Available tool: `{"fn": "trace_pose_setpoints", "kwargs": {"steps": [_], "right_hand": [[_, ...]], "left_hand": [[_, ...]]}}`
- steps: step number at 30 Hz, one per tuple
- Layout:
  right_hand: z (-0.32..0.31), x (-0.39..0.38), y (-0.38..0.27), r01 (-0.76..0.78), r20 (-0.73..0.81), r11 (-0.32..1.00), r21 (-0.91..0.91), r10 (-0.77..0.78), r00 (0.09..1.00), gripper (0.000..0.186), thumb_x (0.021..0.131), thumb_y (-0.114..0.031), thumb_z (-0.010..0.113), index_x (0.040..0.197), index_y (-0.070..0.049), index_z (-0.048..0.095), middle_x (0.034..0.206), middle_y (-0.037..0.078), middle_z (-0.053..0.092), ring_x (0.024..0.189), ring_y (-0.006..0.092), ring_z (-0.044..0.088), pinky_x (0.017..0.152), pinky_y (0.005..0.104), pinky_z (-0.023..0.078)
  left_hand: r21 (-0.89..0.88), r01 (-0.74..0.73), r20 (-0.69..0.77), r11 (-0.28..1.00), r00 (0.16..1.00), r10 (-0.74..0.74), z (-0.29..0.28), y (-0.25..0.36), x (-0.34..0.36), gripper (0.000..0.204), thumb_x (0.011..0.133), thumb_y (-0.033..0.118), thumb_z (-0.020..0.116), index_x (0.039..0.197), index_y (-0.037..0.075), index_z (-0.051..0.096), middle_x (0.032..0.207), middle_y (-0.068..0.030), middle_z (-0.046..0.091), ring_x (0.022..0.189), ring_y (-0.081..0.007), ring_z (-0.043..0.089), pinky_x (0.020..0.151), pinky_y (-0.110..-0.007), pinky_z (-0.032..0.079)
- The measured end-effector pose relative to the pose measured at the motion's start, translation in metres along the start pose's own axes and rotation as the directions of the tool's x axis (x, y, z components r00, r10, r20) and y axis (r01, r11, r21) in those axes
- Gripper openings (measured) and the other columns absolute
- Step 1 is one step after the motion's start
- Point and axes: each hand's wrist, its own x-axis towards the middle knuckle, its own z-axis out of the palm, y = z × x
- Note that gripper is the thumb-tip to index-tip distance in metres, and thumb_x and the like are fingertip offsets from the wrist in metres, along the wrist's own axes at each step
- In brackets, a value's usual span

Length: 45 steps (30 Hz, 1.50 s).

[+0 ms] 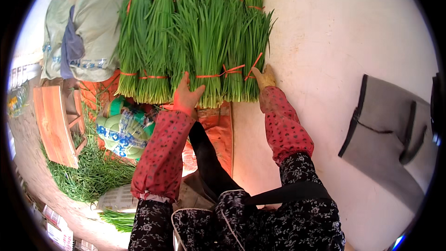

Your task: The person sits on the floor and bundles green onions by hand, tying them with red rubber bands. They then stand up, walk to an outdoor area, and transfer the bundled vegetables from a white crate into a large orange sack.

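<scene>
Several long bundles of green chives lie side by side in front of me, tied with orange-red bands near both ends. My left hand is at the near cut ends, thumb and fingers spread against the stalks, with nothing wrapped in its grip. At the near right corner of the pile is my right hand, in what looks like a pale glove. Its fingers are apart and rest beside the outermost bundle, close to a loose band end. Red dotted sleeves cover both forearms.
A small wooden stool is tipped over at the left, near loose green leaves on the floor. Beside it sits a roll of printed plastic wrapping. Grey-green sacks lie far left. A grey cloth-like piece is at the right.
</scene>
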Motion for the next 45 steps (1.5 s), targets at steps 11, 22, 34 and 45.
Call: {"fn": "trace_pose_setpoints", "kwargs": {"steps": [11, 22, 34, 45], "right_hand": [[0.020, 0.051, -0.058, -0.216, 0.175, 0.972, -0.092, 0.230, 0.957, 0.075, 0.067, -0.038, 0.072, 0.127, 0.001, 0.047, 0.127, 0.020, 0.051, 0.118, 0.0329, 0.048, 0.098, 0.0386, 0.038], [0.015, 0.063, -0.033, 0.294, 0.180, 0.861, -0.415, -0.239, 0.954, 0.061, 0.068, -0.033, 0.076, 0.112, 0.004, 0.057, 0.107, 0.014, 0.062, 0.100, 0.0249, 0.059, 0.087, 0.0357, 0.045], [-0.002, 0.017, -0.064, -0.160, 0.395, 0.858, 0.488, -0.054, 0.917, 0.062, 0.072, -0.026, 0.071, 0.125, -0.003, 0.048, 0.116, 0.011, 0.056, 0.103, 0.0232, 0.054, 0.090, 0.0349, 0.041], [-0.033, -0.141, -0.103, -0.472, 0.716, 0.670, 0.573, -0.128, 0.687, 0.074, 0.076, -0.015, 0.059, 0.140, -0.008, 0.024, 0.131, 0.015, 0.044, 0.111, 0.0336, 0.052, 0.089, 0.0464, 0.049]], "left_hand": [[0.149, 0.148, -0.073, 0.978, 0.988, -0.138, 0.047, -0.020, 0.082, 0.087, 0.068, 0.034, 0.077, 0.130, -0.009, 0.035, 0.117, -0.0207, 0.055, 0.103, -0.0288, 0.057, 0.088, -0.035, 0.045], [-0.258, 0.402, 0.264, 0.879, 0.904, -0.336, 0.038, 0.001, 0.092, 0.076, 0.065, 0.023, 0.081, 0.123, -0.006, 0.042, 0.110, -0.0152, 0.059, 0.097, -0.0227, 0.059, 0.086, -0.033, 0.047], [-0.567, 0.520, 0.473, 0.639, 0.840, -0.264, 0.025, 0.006, 0.071, 0.066, 0.069, 0.011, 0.078, 0.125, -0.002, 0.044, 0.113, -0.0117, 0.059, 0.099, -0.0217, 0.058, 0.089, -0.034, 0.045], [-0.589, 0.309, 0.342, 0.746, 0.932, -0.116, -0.022, 0.013, -0.102, 0.077, 0.075, 0.014, 0.073, 0.137, 0.001, 0.031, 0.128, -0.0099, 0.050, 0.117, -0.0178, 0.046, 0.100, -0.033, 0.036]]}}
